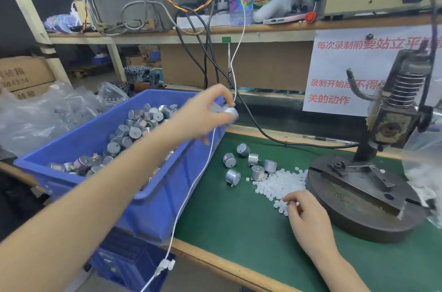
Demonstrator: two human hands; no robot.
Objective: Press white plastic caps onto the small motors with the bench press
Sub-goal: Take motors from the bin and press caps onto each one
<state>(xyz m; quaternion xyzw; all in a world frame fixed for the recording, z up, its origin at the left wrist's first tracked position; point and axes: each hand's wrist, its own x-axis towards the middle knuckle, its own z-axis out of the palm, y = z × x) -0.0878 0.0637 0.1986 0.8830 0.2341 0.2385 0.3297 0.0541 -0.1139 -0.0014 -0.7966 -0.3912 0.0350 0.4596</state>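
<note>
Pinches a blurred motor (230, 113) in the left grip (205, 115) over the blue bin (167, 187) rim, curls the right grip (305, 211) into the white caps (279, 184) on the worktop (239, 224), perhaps nipping one, and risks fumbling either with attention split.

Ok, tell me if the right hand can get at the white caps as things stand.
Likely yes: the right hand touches the near edge of the white caps, nothing in between.

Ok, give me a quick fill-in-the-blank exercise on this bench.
The left hand holds a small ____ over the blue bin.
The right hand pinches white plastic ____ beside the bench press.
The bench press stands on the ____ mat.
Missing: motor; caps; green.
</note>
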